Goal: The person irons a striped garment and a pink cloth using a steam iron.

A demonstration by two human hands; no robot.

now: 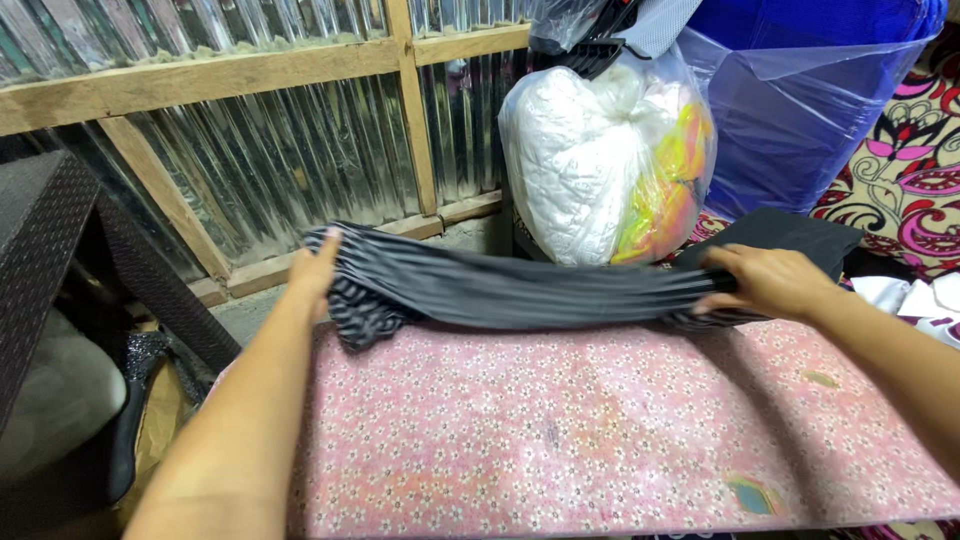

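A dark grey striped garment is stretched between my two hands across the far edge of a pink floral-covered board. My left hand grips its left end, where the cloth bunches and hangs down. My right hand grips its right end, fingers curled over the fabric. The garment hangs just above the board's far edge.
Behind stands a clear plastic bag stuffed with white and yellow cloth, next to a blue plastic bag. A corrugated metal wall with wooden framing runs along the back. A dark woven chair is at left; patterned cloth at right.
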